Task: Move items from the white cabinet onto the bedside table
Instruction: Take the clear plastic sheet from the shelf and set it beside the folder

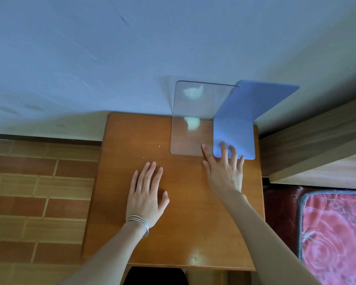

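Against the pale wall, on the wooden surface point(173, 212), pressing spread right-hand fingers point(224, 149) onto the blue bookend point(234, 138) beside the clear bookend point(190, 138), left hand point(146, 194) resting flat, probably settling before fetching more.

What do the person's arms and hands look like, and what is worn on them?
Both arms are bare, with no sleeves in view. The left hand has a stack of thin silver bangles around its wrist. The right hand shows no ring, watch or glove. No markings are visible on either arm.
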Demonstrator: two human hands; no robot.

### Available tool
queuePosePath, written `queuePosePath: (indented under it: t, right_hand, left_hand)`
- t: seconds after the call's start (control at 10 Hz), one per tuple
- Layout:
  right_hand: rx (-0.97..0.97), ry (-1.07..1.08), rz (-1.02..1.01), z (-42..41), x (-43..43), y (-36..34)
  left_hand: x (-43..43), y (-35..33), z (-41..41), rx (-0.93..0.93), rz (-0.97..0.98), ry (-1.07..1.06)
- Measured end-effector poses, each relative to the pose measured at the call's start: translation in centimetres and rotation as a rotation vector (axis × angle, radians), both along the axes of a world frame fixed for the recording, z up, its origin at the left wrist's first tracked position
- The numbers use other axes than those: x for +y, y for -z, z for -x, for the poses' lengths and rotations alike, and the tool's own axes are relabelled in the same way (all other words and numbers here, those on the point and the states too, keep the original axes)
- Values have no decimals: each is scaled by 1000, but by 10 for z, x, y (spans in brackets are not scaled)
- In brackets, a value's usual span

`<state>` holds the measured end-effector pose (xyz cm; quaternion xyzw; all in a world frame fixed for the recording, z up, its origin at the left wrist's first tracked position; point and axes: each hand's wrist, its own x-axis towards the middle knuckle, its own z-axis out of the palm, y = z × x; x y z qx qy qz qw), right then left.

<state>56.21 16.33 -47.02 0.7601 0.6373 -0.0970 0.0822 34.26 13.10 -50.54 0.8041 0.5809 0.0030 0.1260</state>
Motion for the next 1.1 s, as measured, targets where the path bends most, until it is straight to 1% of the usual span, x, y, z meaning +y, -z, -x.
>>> queuePosePath:
  t: [0.1, 0.2, 0.4, 0.5, 0.9, 1.1]
  right_hand:
    - [13, -8, -16, -4, 2, 0]
    - [60, 43, -37, -5, -2, -1]
    - [48, 45, -51, -7, -4, 0]
    - [74, 73, -60, -4, -4, 0]
    - [27, 103, -86, 4, -4, 7]
    - [31, 69, -79, 5, -7, 13]
  left_hand:
    - [0, 0, 0, -1, 7, -2]
    - [0, 0, 0, -1, 8, -4]
    - [0, 0, 0, 0, 5, -2]
    - [0, -1, 0, 1, 3, -1]
    - [0, -1, -1, 1, -4, -2]
    - [0, 0, -1, 10, -3, -2]
